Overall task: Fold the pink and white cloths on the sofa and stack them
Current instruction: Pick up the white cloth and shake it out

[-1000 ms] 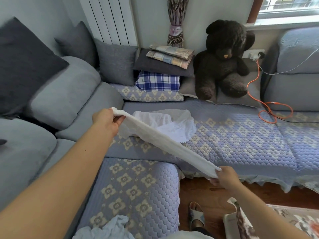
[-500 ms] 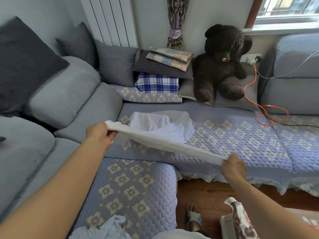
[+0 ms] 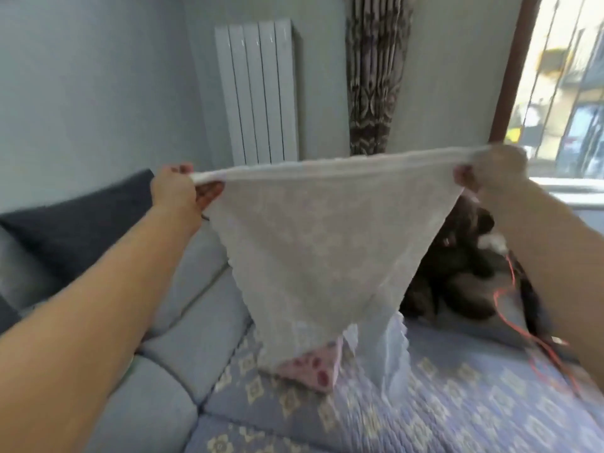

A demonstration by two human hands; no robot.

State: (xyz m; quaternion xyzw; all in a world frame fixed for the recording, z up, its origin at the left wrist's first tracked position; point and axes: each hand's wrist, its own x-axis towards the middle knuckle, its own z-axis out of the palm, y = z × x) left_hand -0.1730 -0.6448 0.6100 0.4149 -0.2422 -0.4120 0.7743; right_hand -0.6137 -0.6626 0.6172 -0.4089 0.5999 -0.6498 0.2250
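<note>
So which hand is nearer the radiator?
Left. The left hand grips the white cloth just below-left of the radiator; the right hand is far right, by the window.

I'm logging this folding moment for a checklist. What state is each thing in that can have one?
white cloth: lifted, stretched between both hands, hanging in a point, unfolded.
left hand: grips the cloth's left corner.
right hand: grips the cloth's right corner; blurred.
pink cloth: lying on the sofa, partly hidden by the white cloth.
second white cloth: lying rumpled on the sofa.
orange cable: trailing loose across the sofa.
</note>
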